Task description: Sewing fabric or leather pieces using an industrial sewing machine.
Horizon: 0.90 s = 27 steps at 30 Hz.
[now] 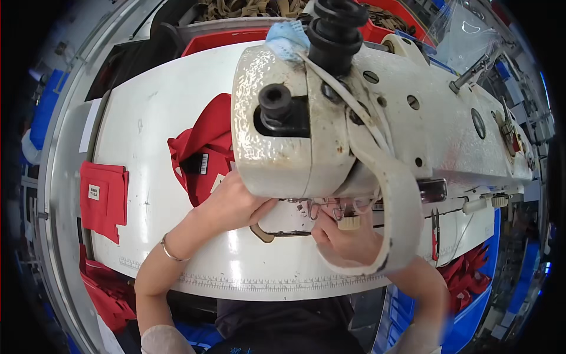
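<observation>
While the surface [147, 127] carries the machine [371, 135] toward its right edge, the red cloth [200, 138] lies beside the machine's left end, and the folded stack [108, 206] lies at the left edge. The left grip [230, 203], curled, is at the cloth; the right grip [351, 237] is partly hidden. Whether either is grasping, I cannot tell. Snips [435, 239] lie toward the right edge.

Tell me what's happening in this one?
A person works at a white sewing machine. The left hand is at the near edge of some bunched red cloth. The right hand is below the machine's head, partly hidden by a curved arm; its grip can't be made out. A folded red piece lies at the table's left.
</observation>
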Tool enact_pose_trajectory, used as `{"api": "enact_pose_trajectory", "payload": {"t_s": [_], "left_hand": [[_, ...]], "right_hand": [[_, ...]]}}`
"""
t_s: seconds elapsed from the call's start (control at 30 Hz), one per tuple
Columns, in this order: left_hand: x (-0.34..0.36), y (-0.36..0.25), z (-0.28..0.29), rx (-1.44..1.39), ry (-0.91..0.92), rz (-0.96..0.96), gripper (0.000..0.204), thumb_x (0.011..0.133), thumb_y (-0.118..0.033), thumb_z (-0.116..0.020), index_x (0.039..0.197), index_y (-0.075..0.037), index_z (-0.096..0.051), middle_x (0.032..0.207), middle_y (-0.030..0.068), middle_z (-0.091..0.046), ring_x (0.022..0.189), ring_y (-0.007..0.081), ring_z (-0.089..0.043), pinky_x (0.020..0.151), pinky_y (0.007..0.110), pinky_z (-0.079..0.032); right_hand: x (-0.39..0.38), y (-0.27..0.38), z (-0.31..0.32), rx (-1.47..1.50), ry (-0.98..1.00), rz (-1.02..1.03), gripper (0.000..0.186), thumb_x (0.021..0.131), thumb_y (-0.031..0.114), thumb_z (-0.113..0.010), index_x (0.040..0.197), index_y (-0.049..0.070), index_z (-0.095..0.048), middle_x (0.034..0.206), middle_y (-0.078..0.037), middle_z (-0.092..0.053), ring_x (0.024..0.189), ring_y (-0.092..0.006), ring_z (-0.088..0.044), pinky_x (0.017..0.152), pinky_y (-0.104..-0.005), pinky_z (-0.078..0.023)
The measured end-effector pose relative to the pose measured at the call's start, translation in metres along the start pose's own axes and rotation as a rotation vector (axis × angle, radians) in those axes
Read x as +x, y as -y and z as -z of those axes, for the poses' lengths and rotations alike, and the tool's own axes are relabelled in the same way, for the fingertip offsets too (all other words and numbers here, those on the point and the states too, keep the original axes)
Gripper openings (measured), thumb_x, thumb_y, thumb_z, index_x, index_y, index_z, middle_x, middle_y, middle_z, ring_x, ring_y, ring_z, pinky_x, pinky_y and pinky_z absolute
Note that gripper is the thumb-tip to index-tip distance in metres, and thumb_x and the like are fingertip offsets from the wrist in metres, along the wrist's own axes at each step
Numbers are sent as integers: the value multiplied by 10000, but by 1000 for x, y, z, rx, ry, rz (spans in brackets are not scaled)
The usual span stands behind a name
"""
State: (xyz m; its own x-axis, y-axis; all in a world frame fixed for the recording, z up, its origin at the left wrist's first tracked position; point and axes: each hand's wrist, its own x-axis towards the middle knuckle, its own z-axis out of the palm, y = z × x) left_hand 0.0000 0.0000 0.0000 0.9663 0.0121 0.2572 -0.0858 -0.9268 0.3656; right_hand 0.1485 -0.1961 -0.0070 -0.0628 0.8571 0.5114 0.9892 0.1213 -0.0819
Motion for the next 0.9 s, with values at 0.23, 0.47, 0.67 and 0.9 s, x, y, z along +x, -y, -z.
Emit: {"api": "enact_pose_trajectory", "payload": {"t_s": [0.23,0.47,0.67,0.9], "left_hand": [[-6,-38,68,239,231,92,468,662,-17,-610,1124,21,-545,1197,156,-532,1246,294,-402,1103,440,-208],[-57,16,52,648,156,151,502,688,-4,-572,1183,57,-523,1206,161,-556,1182,258,-490,1082,409,-292],[-64,-3,102,482,118,165,146,732,27,-566,877,25,-588,867,97,-624,763,161,-569,734,305,-456],[-110,-63,90,-1331,-827,492,305,892,-87,-500,1163,52,-510,1055,104,-613,1012,175,-575,919,303,-424]], "right_hand": [[-1,-8,6,48,-82,-30,264,571,75,-634,833,76,-660,704,-41,-523,640,-197,-536,532,-355,-380],[14,-2,12,19,-101,176,294,625,101,-646,903,6,-639,690,-12,-501,555,-142,-516,447,-266,-403],[-2,27,34,142,87,394,373,667,118,-615,1013,-22,-624,668,13,-431,550,-105,-454,495,-238,-384],[8,92,44,763,-61,-290,658,679,192,-753,1231,-48,-488,1136,-147,-522,1027,-244,-530,858,-308,-431]]}}
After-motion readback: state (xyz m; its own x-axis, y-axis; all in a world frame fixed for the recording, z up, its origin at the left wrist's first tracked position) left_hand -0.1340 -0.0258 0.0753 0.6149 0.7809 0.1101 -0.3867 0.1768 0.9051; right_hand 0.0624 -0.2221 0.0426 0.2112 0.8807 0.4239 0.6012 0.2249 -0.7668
